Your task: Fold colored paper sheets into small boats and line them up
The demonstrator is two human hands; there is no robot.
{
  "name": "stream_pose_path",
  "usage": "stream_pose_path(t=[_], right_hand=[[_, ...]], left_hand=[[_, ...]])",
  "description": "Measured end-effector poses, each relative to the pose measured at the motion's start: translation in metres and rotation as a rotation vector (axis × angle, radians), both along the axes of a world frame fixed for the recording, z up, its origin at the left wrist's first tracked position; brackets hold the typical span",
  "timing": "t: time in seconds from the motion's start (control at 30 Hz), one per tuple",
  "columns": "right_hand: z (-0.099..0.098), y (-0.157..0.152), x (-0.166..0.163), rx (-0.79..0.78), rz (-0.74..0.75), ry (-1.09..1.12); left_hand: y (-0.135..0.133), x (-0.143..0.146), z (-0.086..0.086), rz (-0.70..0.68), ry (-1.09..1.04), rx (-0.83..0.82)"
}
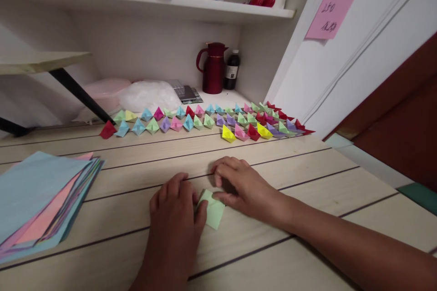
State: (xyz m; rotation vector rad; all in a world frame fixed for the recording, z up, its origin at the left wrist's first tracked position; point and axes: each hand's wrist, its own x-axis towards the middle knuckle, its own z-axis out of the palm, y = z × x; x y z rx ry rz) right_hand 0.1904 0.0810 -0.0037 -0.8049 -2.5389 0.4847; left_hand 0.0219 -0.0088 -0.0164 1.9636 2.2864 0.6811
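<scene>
A small folded piece of light green paper (215,211) lies on the wooden table between my two hands. My left hand (175,216) has its thumb on the paper's left edge and its fingers bent beside it, pinching that side. At the upper right edge of the paper is the thumb of my right hand (239,186). The fingers of that hand curve forward, with a gap between them and the thumb. Beyond my hands stand rows of small folded paper boats, among them a yellow boat (228,133) and a red boat (253,132).
A stack of coloured paper sheets (30,195) lies at the left. At the back are a red thermos jug (214,70), a dark bottle (232,70) and a white plastic bag (148,95). A black leg (82,93) supports a small raised shelf.
</scene>
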Motion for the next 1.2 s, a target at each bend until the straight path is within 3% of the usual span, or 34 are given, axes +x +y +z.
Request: stream_pose_path(t=[0.27, 0.4, 0.63, 0.77, 0.97, 1.2], right_hand=[[-0.004, -0.012, -0.007, 0.095, 0.189, 0.013], [-0.003, -0.01, -0.005, 0.04, 0.172, 0.017], [0.003, -0.002, -0.008, -0.189, 0.114, 0.086], [0.0, 0.003, -0.013, -0.185, 0.013, 0.087], [0.007, 0.006, -0.01, -0.129, 0.058, -0.031], [0.016, 0.004, -0.011, -0.28, 0.054, 0.026]], left_hand=[[0.0, -0.008, 0.007, -0.018, -0.072, -0.065], [0.002, -0.015, 0.009, -0.044, -0.072, -0.073], [0.005, -0.014, 0.013, -0.053, -0.035, -0.073], [0.004, -0.011, 0.016, -0.04, -0.032, -0.062], [0.002, -0.01, 0.017, -0.047, -0.026, -0.03], [0.0, -0.01, 0.012, -0.079, -0.055, 0.018]])
